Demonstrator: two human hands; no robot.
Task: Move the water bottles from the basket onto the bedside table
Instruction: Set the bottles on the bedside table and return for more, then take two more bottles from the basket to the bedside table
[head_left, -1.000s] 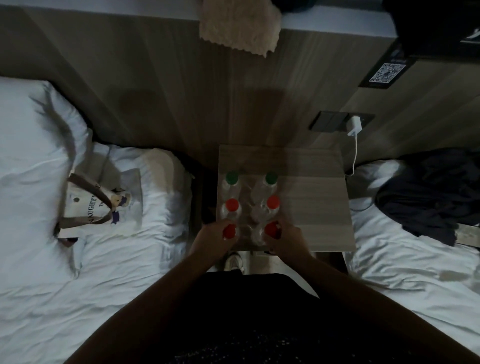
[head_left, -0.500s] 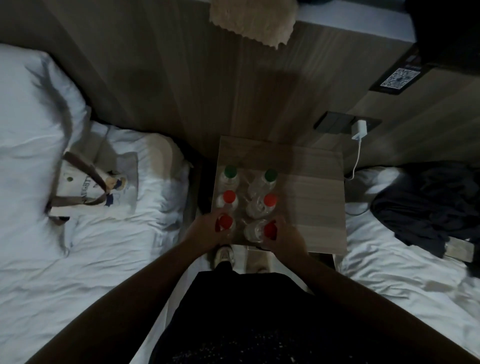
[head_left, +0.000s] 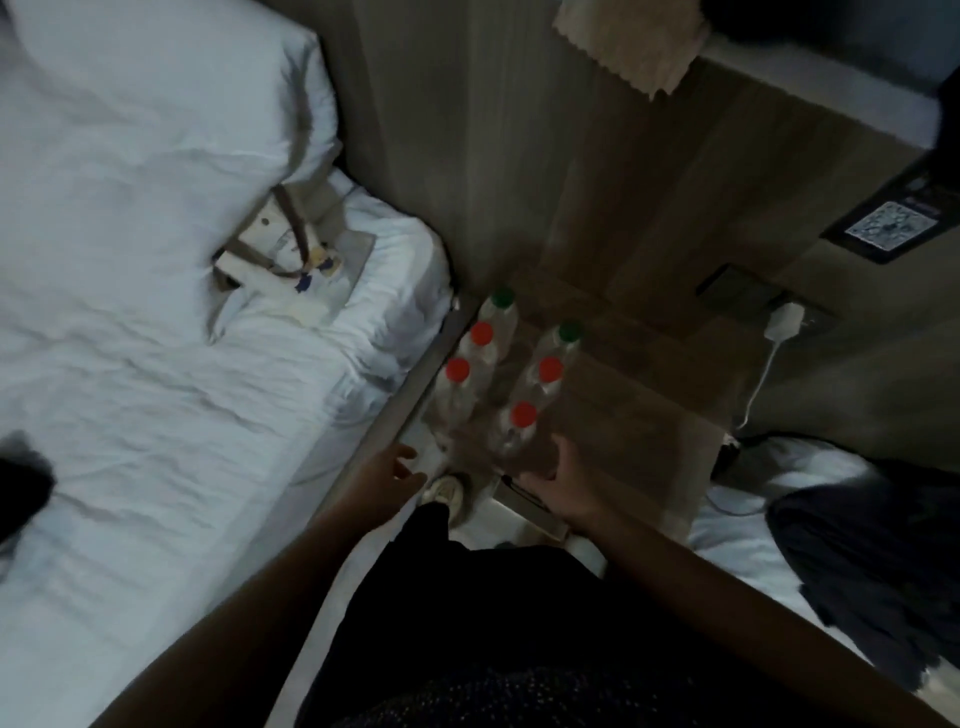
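Both hands are off the nearest red caps since half a second back: left hand (head_left: 387, 475) drawn away left of the bedside table (head_left: 649, 415), over the gap by the bed (head_left: 156, 364), fingers loose, holding nothing. Right hand (head_left: 558, 478) low at the table's front edge, just beside the nearest bottle's base; grip unreadable in the dimness. Six water bottles (head_left: 524, 415) upright on the table's left part, two rows of three.

red caps (head_left: 458, 370) | green caps (head_left: 503, 297) | bedside table (head_left: 639, 410) brown wood-grain | sheet (head_left: 156, 389) white
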